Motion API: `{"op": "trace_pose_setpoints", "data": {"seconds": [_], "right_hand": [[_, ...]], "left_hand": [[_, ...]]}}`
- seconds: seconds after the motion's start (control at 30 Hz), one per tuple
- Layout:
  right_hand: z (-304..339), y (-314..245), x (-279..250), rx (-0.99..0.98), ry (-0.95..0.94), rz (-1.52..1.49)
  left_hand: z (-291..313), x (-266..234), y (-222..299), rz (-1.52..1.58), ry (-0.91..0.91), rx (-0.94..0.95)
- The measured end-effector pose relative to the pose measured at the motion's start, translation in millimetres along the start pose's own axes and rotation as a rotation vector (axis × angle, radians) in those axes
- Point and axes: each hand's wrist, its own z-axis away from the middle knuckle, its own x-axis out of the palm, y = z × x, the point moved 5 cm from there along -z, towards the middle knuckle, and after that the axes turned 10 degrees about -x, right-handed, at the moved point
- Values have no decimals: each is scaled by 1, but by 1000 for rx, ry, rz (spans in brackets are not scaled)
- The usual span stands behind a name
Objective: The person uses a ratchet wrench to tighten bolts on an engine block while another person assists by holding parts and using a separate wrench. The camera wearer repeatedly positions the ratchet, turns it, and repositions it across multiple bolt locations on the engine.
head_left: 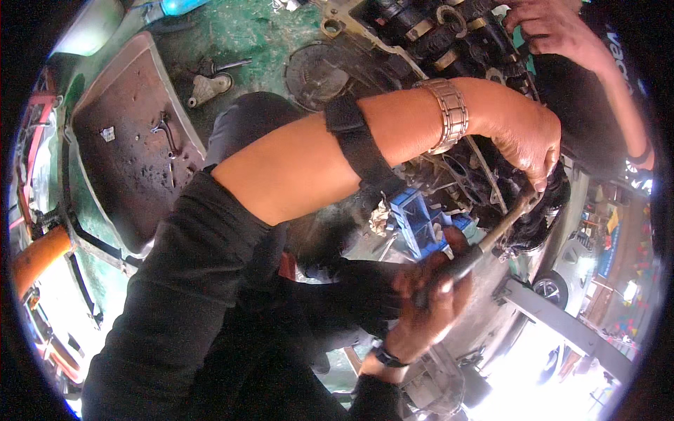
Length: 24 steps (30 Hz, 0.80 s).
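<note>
A long-handled wrench slants between my two hands. My right hand, with a dark band at its wrist, is closed round the grip at the lower end. My left hand reaches across from the left, its fingers closed at the wrench's upper end. A metal-link watch and a black strap are on that arm. Greasy engine parts lie beneath my left forearm. Whatever the wrench head meets is hidden by fingers and dark parts. Above, the open engine block shows shafts and caps.
At upper right, a co-worker's hand rests by the engine. A blue parts bin stands below my forearm. To the left lies a stained tray holding small metal pieces, near a metal bracket. A grey beam crosses lower right.
</note>
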Motion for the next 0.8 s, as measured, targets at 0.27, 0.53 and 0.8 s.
{"op": "trace_pose_setpoints", "data": {"seconds": [0.27, 0.53, 0.8], "right_hand": [[-36, -38, -137, -176, 57, 819], [-127, -85, -178, -627, -34, 1247], [-137, -80, -188, -630, -58, 1166]], "left_hand": [[-1, 2, 0, -39, -5, -14], [6, 1, 4, -45, 22, 24], [6, 1, 3, -47, 28, 10]]}}
